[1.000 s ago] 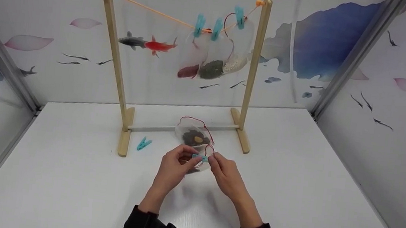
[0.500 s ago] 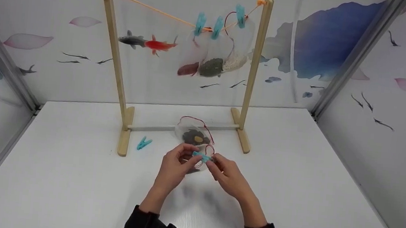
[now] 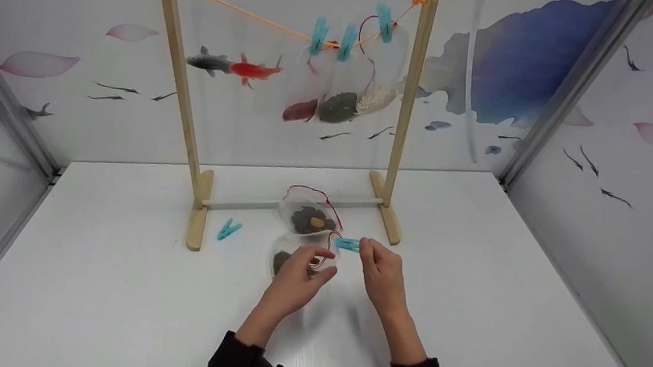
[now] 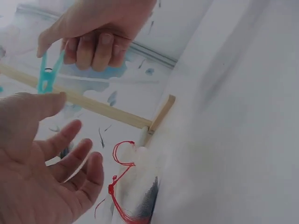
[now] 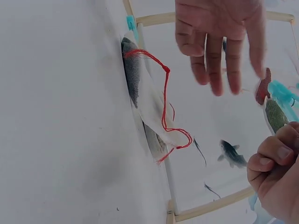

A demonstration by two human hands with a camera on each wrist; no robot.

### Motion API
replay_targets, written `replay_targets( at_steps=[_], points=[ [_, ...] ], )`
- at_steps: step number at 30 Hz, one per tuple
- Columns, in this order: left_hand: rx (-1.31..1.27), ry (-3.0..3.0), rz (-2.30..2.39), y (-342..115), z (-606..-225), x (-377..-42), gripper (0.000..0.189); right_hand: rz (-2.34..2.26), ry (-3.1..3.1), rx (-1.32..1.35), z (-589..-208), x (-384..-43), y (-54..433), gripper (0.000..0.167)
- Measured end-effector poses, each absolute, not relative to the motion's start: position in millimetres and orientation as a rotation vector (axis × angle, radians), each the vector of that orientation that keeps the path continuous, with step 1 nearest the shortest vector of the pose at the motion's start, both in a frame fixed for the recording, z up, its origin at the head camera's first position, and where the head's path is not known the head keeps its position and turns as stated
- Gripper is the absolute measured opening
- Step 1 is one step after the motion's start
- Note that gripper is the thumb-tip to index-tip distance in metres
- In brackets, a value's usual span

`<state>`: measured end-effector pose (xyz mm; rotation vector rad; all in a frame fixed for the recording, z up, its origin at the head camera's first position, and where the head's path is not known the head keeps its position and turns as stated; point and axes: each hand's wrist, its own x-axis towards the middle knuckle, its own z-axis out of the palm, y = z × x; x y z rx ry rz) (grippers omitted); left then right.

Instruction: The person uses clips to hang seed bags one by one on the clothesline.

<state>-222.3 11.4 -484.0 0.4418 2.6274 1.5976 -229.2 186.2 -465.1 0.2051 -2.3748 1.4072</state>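
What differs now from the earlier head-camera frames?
The left hand has let go of the light-blue plastic clothespin that both hands held. The right hand now holds it alone, carried up and right in the head view. The other light-blue clothespin on the white table and the three pale see-through pouches hung from the orange cord stayed put.
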Motion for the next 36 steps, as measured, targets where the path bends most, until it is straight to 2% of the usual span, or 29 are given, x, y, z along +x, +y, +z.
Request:
replay_targets(
  at_steps=[5,11,15,19,25,27,32,36],
  points=[
    [0.629,2.873,0.999,15.6,-498.9,-216.1,0.03,1.346,-2.396,0.18,-469.1,-231.4,186.3,0.04],
    [0.576,2.994,0.59,13.6,-505.2,-215.3,0.043,1.329,-2.437,0.252,-471.8,-234.2,183.9,0.033],
    [0.553,3.085,0.493,12.4,-505.0,-218.6,0.046,1.298,-2.487,0.336,-474.8,-235.8,183.4,0.025],
    [0.499,3.172,0.735,8.9,-499.8,-222.6,0.036,1.287,-2.517,0.377,-476.4,-235.6,183.5,0.023],
    [0.245,3.189,1.298,-2.2,-490.0,-226.7,0.01,1.304,-2.507,0.4,-476.0,-236.8,182.3,0.021],
    [0.196,3.173,1.385,-6.7,-487.5,-227.6,0.011,1.313,-2.494,0.406,-474.3,-237.0,181.6,0.02],
    [0.106,3.028,1.563,-19.7,-477.1,-231.3,0.027,1.236,-2.473,0.455,-460.9,-246.6,181.4,0.02],
    [0.145,2.975,1.614,-32.7,-463.4,-238.1,0.021,1.022,-2.386,0.577,-430.6,-267.2,182.8,0.014]
  ],
)
